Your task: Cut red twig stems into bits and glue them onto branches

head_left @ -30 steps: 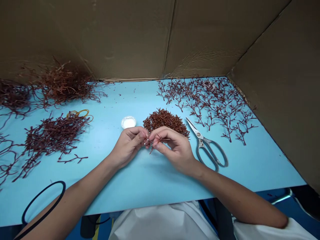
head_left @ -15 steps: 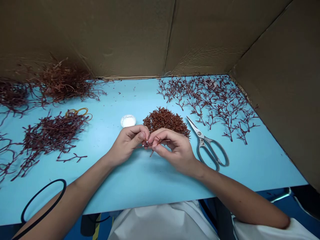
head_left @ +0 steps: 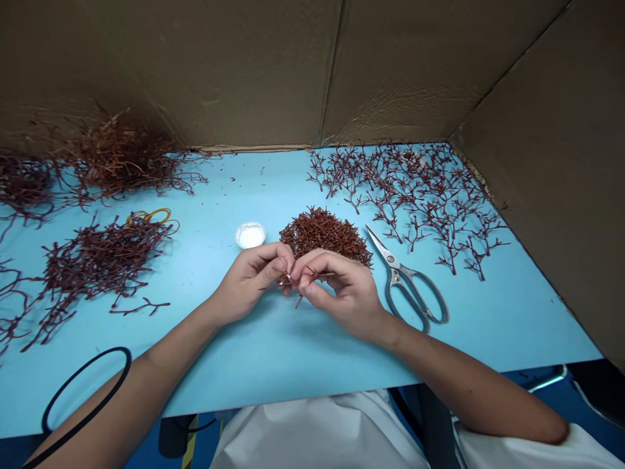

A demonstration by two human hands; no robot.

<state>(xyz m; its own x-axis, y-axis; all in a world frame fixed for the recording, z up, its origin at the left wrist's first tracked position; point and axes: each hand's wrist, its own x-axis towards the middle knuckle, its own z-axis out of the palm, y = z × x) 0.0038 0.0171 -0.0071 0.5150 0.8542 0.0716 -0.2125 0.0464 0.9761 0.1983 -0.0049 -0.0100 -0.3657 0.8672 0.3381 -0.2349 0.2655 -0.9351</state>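
My left hand (head_left: pixel 251 280) and my right hand (head_left: pixel 336 290) meet over the blue table (head_left: pixel 273 352), fingertips pinched together. Between them they hold a small dark red branched twig (head_left: pixel 299 293), its stem poking down below the fingers. Just behind my hands lies a mound of short cut red pieces (head_left: pixel 325 234). A small white cap of powder (head_left: pixel 250 234) sits left of that mound. Steel scissors (head_left: pixel 410 283) lie closed on the table right of my right hand.
Spread red twigs (head_left: pixel 415 195) cover the back right of the table. Tangled red stem heaps (head_left: pixel 97 257) lie at the left, with another heap (head_left: pixel 117 159) behind and yellow rubber bands (head_left: pixel 153 217). Cardboard walls (head_left: pixel 317 71) enclose the back and right. A black cable loop (head_left: pixel 88 391) hangs at the near left edge.
My hands stay pinched on the twig with only small finger shifts. The view has drifted slightly.
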